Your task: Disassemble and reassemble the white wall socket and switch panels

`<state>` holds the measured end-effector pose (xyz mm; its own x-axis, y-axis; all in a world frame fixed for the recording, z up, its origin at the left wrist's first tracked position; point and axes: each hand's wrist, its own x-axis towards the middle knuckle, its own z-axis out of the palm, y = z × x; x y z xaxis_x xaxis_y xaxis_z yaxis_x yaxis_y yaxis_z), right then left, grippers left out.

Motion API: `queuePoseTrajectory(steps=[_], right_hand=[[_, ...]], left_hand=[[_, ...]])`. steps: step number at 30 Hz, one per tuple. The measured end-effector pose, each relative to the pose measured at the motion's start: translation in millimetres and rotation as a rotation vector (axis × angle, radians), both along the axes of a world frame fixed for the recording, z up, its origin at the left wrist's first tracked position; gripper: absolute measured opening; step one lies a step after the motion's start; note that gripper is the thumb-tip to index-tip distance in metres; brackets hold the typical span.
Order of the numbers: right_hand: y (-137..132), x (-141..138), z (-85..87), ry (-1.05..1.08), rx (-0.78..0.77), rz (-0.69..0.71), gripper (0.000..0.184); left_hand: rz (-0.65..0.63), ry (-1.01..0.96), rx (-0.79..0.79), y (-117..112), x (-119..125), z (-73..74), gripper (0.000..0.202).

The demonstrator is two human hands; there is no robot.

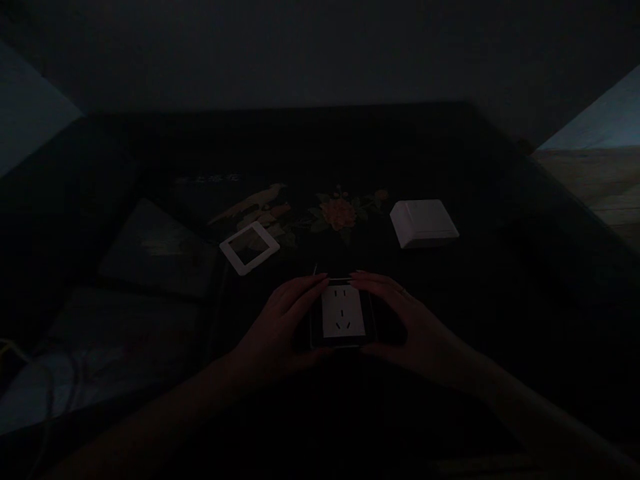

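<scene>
Low in the middle of the view is a wall socket point(343, 320), its white face with several slots turned up and set in a dark frame. My left hand point(283, 320) grips its left side, with fingers at the far edge and thumb at the near edge. On the opposite side my right hand point(400, 317) holds it the same way. A white square cover frame point(230, 250) with an open middle lies beyond my left hand. Farther off on the right stands a white box-shaped piece point(425, 223). Dim light hides finer detail.
The dark tabletop point(340, 413) carries a printed flower point(339, 213) and a printed bird. A pale cable point(50, 393) hangs at the lower left. Behind the table rises a grey surface point(300, 53). A thin light object point(315, 269) shows just beyond my left fingers.
</scene>
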<state>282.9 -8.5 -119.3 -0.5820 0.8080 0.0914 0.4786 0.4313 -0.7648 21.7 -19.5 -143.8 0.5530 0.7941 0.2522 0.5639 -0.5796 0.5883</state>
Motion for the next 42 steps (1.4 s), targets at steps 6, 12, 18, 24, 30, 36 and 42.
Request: queuePoseTrajectory(steps=[6,12,18,24,30,36,42], right_hand=[[6,1,-3.9,0.000,0.011,0.016,0.074],[11,1,-6.1,0.021,0.024,0.032,0.072],[13,4,-4.9,0.008,0.020,0.047,0.078],[15,-9,12.3,0.049,0.253,-0.051,0.040],[27,-73,42.7,-0.386,0.452,0.319,0.023],[54,-140,44.5,-0.585,0.491,0.445,0.025],[75,-157,37.6,-0.699,0.417,0.489,0.019]], left_hand=[[0.032,0.040,0.030,1,1,1.8,0.083],[0.027,0.034,0.002,4,1,1.1,0.083],[-0.006,-0.051,-0.009,8,-3,6.2,0.085],[0.347,-0.330,-0.057,26,-17,37.6,0.023],[0.449,-0.412,-0.089,37,-38,28.7,0.018],[0.517,-0.464,-0.015,40,-46,9.8,0.017],[0.518,-0.452,0.069,42,-49,7.8,0.015]])
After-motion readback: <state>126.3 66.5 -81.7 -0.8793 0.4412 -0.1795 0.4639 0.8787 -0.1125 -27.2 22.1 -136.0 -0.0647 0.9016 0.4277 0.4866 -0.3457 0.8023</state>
